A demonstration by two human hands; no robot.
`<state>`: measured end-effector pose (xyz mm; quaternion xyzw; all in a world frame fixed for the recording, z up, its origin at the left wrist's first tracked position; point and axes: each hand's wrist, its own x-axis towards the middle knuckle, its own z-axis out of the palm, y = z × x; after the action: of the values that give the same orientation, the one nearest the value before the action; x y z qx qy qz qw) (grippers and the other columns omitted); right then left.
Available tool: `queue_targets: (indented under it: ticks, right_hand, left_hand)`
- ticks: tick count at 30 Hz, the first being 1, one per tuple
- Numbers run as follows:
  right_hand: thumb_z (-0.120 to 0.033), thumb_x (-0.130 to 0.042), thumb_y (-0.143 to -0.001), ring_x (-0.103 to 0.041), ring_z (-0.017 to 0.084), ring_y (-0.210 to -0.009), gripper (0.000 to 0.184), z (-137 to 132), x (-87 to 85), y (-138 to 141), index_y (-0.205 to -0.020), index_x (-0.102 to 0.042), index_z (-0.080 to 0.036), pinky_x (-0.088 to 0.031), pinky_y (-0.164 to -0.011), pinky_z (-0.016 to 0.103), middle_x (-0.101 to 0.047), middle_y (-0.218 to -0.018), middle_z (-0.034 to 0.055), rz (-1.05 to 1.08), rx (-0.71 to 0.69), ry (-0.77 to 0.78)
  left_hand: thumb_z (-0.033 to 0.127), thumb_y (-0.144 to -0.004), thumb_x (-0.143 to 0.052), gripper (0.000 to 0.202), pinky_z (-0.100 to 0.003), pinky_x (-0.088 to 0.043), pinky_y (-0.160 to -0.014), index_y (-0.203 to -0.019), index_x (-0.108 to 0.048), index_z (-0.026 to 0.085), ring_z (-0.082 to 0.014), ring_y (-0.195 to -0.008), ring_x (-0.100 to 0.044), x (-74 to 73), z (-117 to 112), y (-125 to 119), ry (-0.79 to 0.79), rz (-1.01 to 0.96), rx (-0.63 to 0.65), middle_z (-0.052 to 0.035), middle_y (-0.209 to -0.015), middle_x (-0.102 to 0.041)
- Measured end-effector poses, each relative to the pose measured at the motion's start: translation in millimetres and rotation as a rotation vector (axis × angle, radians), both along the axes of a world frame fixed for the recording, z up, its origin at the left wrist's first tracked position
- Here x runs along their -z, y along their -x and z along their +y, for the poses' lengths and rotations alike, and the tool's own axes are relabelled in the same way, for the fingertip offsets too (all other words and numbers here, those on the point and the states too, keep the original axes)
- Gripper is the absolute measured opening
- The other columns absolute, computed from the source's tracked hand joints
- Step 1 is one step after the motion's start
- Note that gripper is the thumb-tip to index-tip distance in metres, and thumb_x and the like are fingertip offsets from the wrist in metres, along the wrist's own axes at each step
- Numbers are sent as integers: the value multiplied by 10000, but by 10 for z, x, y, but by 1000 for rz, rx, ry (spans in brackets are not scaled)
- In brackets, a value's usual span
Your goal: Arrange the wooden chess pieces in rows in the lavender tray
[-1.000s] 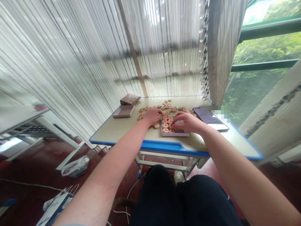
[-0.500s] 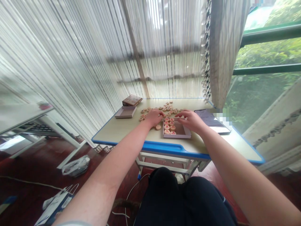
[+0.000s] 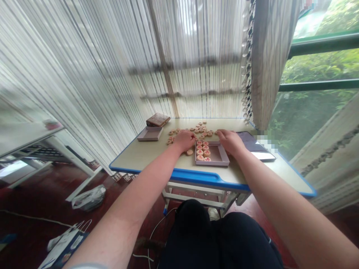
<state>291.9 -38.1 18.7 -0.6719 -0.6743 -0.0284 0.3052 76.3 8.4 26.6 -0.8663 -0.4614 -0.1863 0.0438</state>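
Observation:
Round wooden Chinese chess pieces lie loosely scattered toward the back of the table. In front of them sits a shallow open box, with two columns of red-marked pieces in its left part. My left hand is at the box's back left corner, fingers curled together; whatever is in them is hidden. Past the box's right side, my right hand has its fingertips closed at a single piece on the table. A loose piece lies left of the box, below my left hand.
An empty box lid and a brown patterned box are at the back left. A dark flat tablet-like device lies right of my right hand. The table has a blue rim. Striped curtains hang behind.
My right hand has moved from above the box's back edge to the right and slightly back, onto a piece there. My left hand stays nearly in place.

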Motion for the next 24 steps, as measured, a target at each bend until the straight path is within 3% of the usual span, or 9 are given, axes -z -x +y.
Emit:
queue_targets:
  ticks: [3, 7, 10, 16, 22, 24]
  right_hand:
    - [-436, -243, -892, -547, 247, -975, 478, -67, -49, 50, -1036, -640, -213, -393, -797, 334, -672, -984, 87, -52, 4, -4]
    - [-444, -282, -883, -542, 262, -956, 446, -112, -92, 107, -1117, -577, -205, -384, -774, 346, -675, -965, 85, -34, 35, -36]
    - [-439, -332, -868, -527, 278, -970, 454, -110, -95, 127, -1216, -484, -189, -375, -795, 362, -679, -944, 78, -6, 24, -83]
    - [-444, -347, -860, -530, 297, -939, 494, -122, -96, 131, -1266, -414, -170, -372, -799, 388, -671, -965, 98, 29, 12, -82]
    - [-432, -359, -862, -533, 284, -935, 464, -119, -103, 173, -1237, -443, -172, -375, -794, 375, -672, -945, 97, 6, 22, -110]
    - [-430, -365, -862, -536, 280, -925, 448, -109, -91, 179, -1224, -454, -182, -377, -788, 371, -675, -928, 86, -1, 30, -135]
  left_hand:
    - [317, -833, -404, 300, -317, -428, -873, -883, -660, 167, -206, -964, -570, 8, 23, -14, -15, 19, -43, -86, -970, -656]
    - [373, -893, -287, 419, -321, -430, -853, -896, -646, 156, -203, -947, -579, -11, 8, -35, -17, 46, -94, -101, -972, -654]
    - [409, -912, -226, 488, -338, -399, -910, -946, -642, 156, -200, -992, -564, -34, -1, -59, -40, 23, -35, -100, -1001, -648]
    - [410, -929, -152, 517, -256, -299, -1033, -1154, -574, 214, -122, -1198, -444, -12, 141, -139, 44, -54, 249, -23, -1254, -551]
    - [450, -919, -83, 587, -274, -240, -1070, -1227, -516, 200, -135, -1280, -352, -1, 229, -172, 167, 4, 269, -25, -1346, -466]
    - [463, -915, -75, 601, -272, -267, -1052, -1187, -544, 205, -142, -1253, -386, -7, 217, -175, 194, 4, 268, -20, -1320, -493]
